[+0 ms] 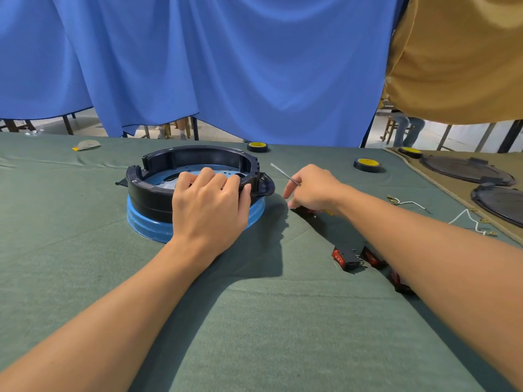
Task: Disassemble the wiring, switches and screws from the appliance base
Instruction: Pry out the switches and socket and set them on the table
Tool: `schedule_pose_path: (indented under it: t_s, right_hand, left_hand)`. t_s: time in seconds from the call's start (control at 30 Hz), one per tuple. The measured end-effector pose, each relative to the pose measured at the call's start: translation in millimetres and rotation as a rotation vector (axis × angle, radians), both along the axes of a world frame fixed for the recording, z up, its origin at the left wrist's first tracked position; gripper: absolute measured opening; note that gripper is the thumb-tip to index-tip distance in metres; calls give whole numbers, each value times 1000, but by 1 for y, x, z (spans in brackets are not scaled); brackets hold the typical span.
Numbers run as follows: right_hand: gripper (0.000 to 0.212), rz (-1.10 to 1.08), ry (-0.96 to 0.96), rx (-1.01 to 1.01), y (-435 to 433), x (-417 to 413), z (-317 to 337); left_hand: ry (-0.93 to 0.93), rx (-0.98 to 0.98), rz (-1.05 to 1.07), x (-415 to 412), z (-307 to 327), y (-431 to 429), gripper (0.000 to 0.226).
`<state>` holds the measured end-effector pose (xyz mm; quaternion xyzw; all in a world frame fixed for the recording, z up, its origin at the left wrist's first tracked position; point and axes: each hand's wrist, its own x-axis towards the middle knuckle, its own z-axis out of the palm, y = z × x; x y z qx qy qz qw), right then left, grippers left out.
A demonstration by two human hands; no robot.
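The round appliance base [158, 190], a black ring over a blue metal plate, sits on the green cloth left of centre. My left hand [210, 203] grips its near rim, fingers curled over the edge into the inside. To the right, my right hand [312, 188] holds a screwdriver whose thin metal shaft [283, 172] points up and left, clear of the base. Its handle is mostly hidden under the hand. Red rocker switches [346, 257] lie loose on the cloth beside my right forearm. Detached white wires [410, 203] lie further right.
Rolls of black tape with yellow cores [257, 146] [367, 164] stand behind and to the right of the base. Black round covers [464, 169] rest on a tan mat at the right. A blue curtain hangs along the table's far edge. A small cap-like piece [87, 144] lies far left.
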<state>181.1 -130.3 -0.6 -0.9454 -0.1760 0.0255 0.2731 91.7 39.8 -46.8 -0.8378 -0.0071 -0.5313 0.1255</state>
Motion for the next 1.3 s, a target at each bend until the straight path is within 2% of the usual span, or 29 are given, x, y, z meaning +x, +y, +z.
schedule_pose_path:
  t_s: [0.1, 0.13, 0.23, 0.3, 0.47, 0.6, 0.73, 0.87, 0.97, 1.1, 1.2, 1.3]
  right_hand:
    - [11, -5, -113, 159, -15, 4, 4]
    - [7, 19, -119, 135, -20, 6, 7]
    - [19, 136, -40, -196, -34, 6, 13]
    - [20, 177, -20, -275, -40, 4, 12]
    - [24, 184, -70, -248, -44, -1, 6]
    - [34, 252, 51, -269, -51, -6, 8]
    - [28, 218, -90, -265, -54, -8, 2]
    - [24, 226, -118, -247, -53, -8, -4]
    - [21, 200, -182, -134, -52, -10, -3]
    - [28, 145, -212, 36, -57, -21, 16]
    - [22, 214, -151, -101, -71, -39, 25]
    - [26, 261, -146, -221, -88, -66, 22]
  left_hand:
    - [15, -6, 3, -1, 0, 0, 38]
    - [19, -8, 3, -1, 0, 0, 38]
    - [36, -17, 6, -1, 1, -1, 38]
    - [41, -18, 18, -1, 1, -2, 39]
    - [73, -32, 29, -4, 2, -3, 38]
    - [99, -56, 16, -7, 2, -6, 33]
    - [135, -71, 14, -10, 4, -10, 29]
    - [168, -69, 16, -11, 4, -9, 28]
    - [191, -70, 24, -12, 4, -9, 29]
    - [195, -74, 15, -13, 4, -8, 28]
    - [205, -81, 17, -12, 4, -8, 28]
    - [208, -88, 14, -12, 4, -9, 28]
